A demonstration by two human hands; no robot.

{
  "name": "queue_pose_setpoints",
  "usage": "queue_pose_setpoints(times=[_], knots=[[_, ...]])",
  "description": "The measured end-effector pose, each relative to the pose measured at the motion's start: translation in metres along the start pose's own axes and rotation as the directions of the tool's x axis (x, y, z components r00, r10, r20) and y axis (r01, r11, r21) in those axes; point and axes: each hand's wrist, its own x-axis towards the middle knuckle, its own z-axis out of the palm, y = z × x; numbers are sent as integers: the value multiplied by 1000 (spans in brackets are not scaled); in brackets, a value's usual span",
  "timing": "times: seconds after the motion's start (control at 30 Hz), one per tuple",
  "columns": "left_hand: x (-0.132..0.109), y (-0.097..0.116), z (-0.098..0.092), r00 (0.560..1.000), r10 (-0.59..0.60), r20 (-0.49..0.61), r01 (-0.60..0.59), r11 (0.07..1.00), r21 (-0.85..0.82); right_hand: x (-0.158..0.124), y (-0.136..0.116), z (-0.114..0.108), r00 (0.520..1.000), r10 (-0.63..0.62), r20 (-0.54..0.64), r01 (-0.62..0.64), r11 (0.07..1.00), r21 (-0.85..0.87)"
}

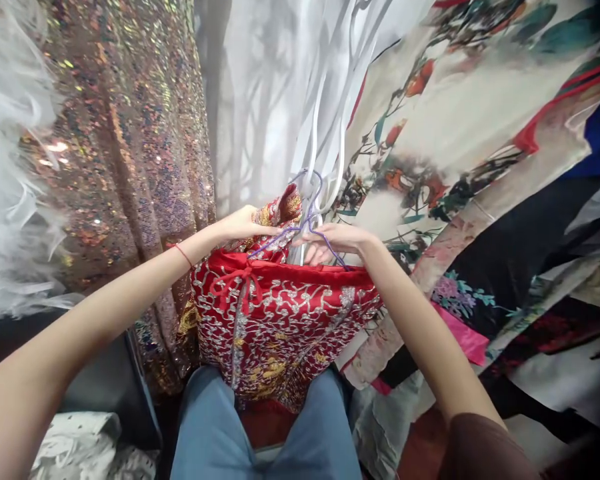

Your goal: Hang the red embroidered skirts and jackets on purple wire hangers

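Note:
A red garment (290, 300) with silver and gold embroidery hangs in front of my knees on a thin purple clothes hanger (316, 183). Its waist edge is spread along the hanger, and a red tie is knotted at the left of that edge. My left hand (243, 225) is closed on a gathered red and gold upper part of the garment (290, 203), beside the hanger's left arm; some of its fingers are hidden by the fabric. Fingers curled, my right hand (333, 241) grips the hanger just below its hook.
White straps (343, 153) dangle behind the hanger. A sequined cloth (130, 133) and white feathery material (10, 167) hang on the left. To the right are a floral-print fabric (450, 120) and several dark garments. A white spotted cloth (77, 443) lies at lower left.

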Motion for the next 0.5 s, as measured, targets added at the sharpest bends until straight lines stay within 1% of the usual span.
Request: queue_pose_setpoints(times=[0.03,0.1,0.13,0.23,0.33,0.4,0.43,0.47,0.5], knots=[[3,4,2,999,-20,40,20,1000,-6,5,-2,4,1000,15,23,-14,1000,-11],[8,10,6,992,-76,106,76,997,-1,16,-4,15,1000,16,21,-15,1000,-14],[9,12,9,991,-98,91,97,995,14,21,-5,20,1000,10,10,-10,1000,-4],[10,15,17,989,-148,6,147,986,80,29,-5,29,999,9,-33,-8,1000,26],[8,8,17,974,-191,-125,211,961,178,27,-3,31,991,30,-134,-25,999,36],[5,-1,10,951,-192,-242,256,928,269,22,0,31,969,66,-237,-59,998,38],[2,-7,4,942,-172,-288,266,906,330,19,2,32,952,88,-291,-81,996,37],[-1,-12,-2,940,-139,-312,263,877,402,17,4,33,935,106,-340,-100,994,35],[-5,-17,-10,944,-100,-313,248,842,478,14,6,34,917,114,-382,-110,993,33]])
